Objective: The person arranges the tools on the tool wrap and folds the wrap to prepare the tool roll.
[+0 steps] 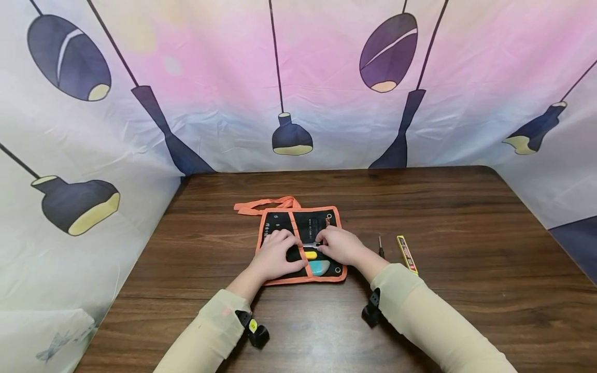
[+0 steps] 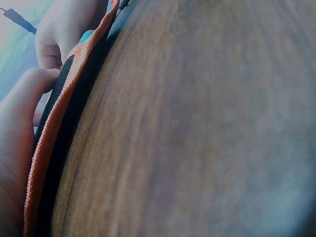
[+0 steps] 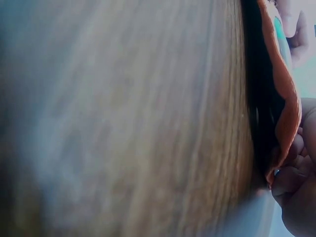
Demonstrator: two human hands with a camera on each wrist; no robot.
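Observation:
A black tool pouch (image 1: 280,273) with orange trim lies unfolded on the table. My left hand (image 1: 276,255) rests on its left half, thumb and forefinger spread along the orange-edged pocket opening. Between the thumb and fingers of my right hand (image 1: 342,245) is the end of a small silver wrench (image 1: 310,245), its other end running into the pocket. Below the wrench, a yellow-handled tool (image 1: 310,255) and a teal rounded tool (image 1: 319,267) stick out of the same pocket edge. The wrist views show both hands at the pouch's rim, mostly cut off.
Right of the pouch lie a thin dark screwdriver (image 1: 381,247), partly hidden by the right forearm, and a yellow box-like strip (image 1: 407,254). An orange tie strap (image 1: 266,205) trails from the pouch's far edge. Behind the wooden table (image 1: 420,197) hangs a printed cloth (image 1: 224,67).

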